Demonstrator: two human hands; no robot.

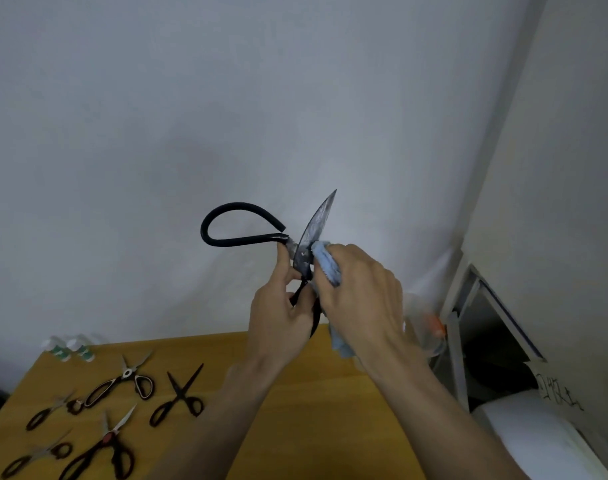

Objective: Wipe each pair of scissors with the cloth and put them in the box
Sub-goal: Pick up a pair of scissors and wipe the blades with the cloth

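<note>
Raised in front of the wall is a large pair of black scissors [309, 233] with wide looped handles, blades spread apart. My left hand [281, 313] grips it at the lower handle, just under the pivot. My right hand [358, 292] holds a light blue cloth [326, 265] wrapped over one blade, which is hidden inside the cloth. The other blade points up and right. Several more scissors [122, 382] lie on the wooden table [295, 410] at the lower left. No box is plainly in view.
Two small white bottles with green labels [70, 349] stand at the table's far left corner. A clear plastic item with an orange part [430, 323] sits at the table's right edge. A white cabinet and dark gap [496, 341] lie to the right.
</note>
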